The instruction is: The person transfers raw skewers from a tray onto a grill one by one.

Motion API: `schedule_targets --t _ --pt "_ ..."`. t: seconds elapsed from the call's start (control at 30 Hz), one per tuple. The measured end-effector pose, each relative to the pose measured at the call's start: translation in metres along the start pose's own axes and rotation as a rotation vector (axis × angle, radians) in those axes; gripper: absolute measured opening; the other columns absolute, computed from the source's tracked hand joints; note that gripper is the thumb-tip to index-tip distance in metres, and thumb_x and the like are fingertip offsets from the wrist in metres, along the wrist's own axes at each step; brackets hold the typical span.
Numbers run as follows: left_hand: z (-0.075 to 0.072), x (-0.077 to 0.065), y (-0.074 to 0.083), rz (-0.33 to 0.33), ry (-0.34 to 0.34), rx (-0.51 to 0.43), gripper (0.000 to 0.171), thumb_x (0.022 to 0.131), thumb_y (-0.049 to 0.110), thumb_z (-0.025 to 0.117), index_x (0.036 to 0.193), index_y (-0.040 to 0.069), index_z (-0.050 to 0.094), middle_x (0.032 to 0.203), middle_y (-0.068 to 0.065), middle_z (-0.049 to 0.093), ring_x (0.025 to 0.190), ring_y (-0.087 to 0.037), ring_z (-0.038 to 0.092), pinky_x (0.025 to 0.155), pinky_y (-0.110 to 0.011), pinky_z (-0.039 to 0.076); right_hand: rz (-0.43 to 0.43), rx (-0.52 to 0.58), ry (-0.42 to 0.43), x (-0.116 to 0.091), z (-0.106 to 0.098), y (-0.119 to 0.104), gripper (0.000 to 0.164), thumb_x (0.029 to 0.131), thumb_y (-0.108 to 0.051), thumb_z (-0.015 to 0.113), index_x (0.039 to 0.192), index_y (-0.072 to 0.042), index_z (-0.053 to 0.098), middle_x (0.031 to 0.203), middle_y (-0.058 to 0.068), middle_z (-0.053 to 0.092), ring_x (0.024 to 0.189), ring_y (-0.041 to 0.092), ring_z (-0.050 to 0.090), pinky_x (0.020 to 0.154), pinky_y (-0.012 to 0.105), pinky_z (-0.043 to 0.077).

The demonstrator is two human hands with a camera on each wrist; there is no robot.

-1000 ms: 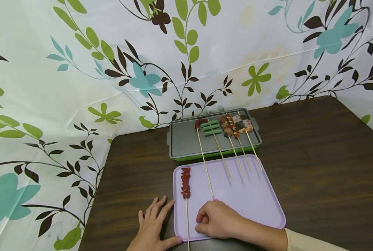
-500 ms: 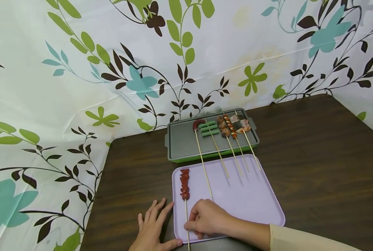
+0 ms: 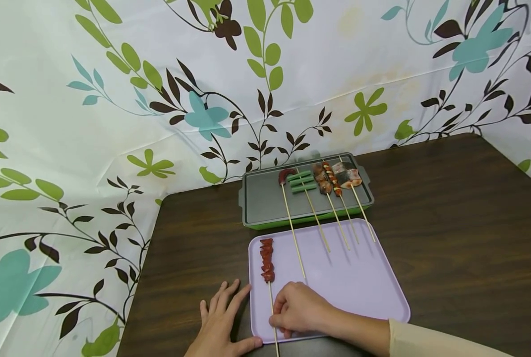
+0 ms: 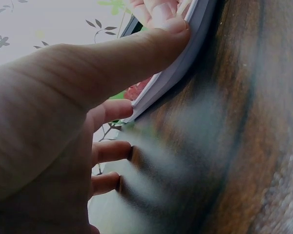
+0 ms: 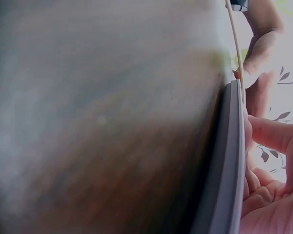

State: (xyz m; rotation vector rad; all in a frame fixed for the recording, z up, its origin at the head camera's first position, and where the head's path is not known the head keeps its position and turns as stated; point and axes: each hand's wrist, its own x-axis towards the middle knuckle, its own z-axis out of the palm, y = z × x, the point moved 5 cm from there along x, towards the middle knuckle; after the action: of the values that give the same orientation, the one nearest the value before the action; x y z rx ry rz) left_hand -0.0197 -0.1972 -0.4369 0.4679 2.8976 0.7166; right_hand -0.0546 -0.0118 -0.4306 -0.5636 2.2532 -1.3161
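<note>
A skewer of red meat pieces [image 3: 267,260] lies along the left side of the lilac tray [image 3: 350,292], its bare stick running past the front rim. The right hand [image 3: 298,310] pinches that stick between thumb and fingers low on the tray. With fingers spread, the left hand [image 3: 220,322] rests at the tray's front left corner. In the left wrist view its thumb [image 4: 151,46] lies on the rim, the index fingertip against the tray's side and the other fingers down on the table. The right wrist view shows the stick [image 5: 236,39] passing over the rim.
Behind the tray stands a grey grill plate [image 3: 263,198] with a green base. Several skewers lie on it: a curled dark red piece [image 3: 285,175], green stalks [image 3: 302,182], brown meat, a mixed one and fish chunks [image 3: 347,176]. Their sticks reach over the tray. A patterned sheet hangs behind the table.
The right hand has moved left from bare tray to the red meat skewer's stick and now pinches it. The stick's near end has swung slightly right. The left hand has stayed put.
</note>
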Motion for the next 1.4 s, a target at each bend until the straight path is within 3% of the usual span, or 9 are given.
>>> schedule_targets --t 0.23,0.5,1.0,1.4 --pt "0.0 0.0 0.0 -0.011 -0.015 -0.003 0.098 0.066 0.074 0.066 0.148 0.032 0.034 0.153 -0.005 0.031 0.14 -0.04 0.019 0.09 -0.081 0.009 0.03 0.125 -0.029 -0.005 -0.005 0.007 0.016 0.076 -0.011 0.069 0.063 -0.017 0.062 0.045 -0.007 0.059 0.039 0.007 0.057 0.038 0.022 0.044" --pt "0.001 -0.001 -0.001 -0.022 -0.029 -0.011 0.098 0.066 0.074 0.066 0.148 0.033 0.034 0.153 -0.004 0.03 0.14 -0.039 0.019 0.091 -0.081 0.008 0.036 0.147 -0.041 -0.012 -0.01 0.012 0.015 0.079 -0.011 0.068 0.066 -0.016 0.064 0.047 -0.005 0.06 0.039 0.006 0.055 0.037 0.02 0.042" --pt "-0.002 0.0 0.002 -0.038 -0.043 -0.015 0.094 0.068 0.075 0.064 0.147 0.033 0.035 0.152 -0.007 0.032 0.138 -0.043 0.02 0.09 -0.082 0.007 -0.006 0.137 0.015 -0.025 -0.02 0.012 0.013 0.08 -0.009 0.068 0.069 -0.015 0.064 0.047 -0.008 0.058 0.04 0.003 0.054 0.039 0.019 0.039" --pt "-0.002 0.0 0.002 -0.029 -0.04 -0.021 0.095 0.068 0.075 0.064 0.148 0.032 0.035 0.152 -0.006 0.031 0.139 -0.042 0.02 0.09 -0.082 0.008 0.016 0.267 -0.027 -0.034 -0.017 0.003 0.012 0.082 -0.008 0.069 0.072 -0.012 0.065 0.05 -0.005 0.06 0.041 0.006 0.055 0.039 0.024 0.045"
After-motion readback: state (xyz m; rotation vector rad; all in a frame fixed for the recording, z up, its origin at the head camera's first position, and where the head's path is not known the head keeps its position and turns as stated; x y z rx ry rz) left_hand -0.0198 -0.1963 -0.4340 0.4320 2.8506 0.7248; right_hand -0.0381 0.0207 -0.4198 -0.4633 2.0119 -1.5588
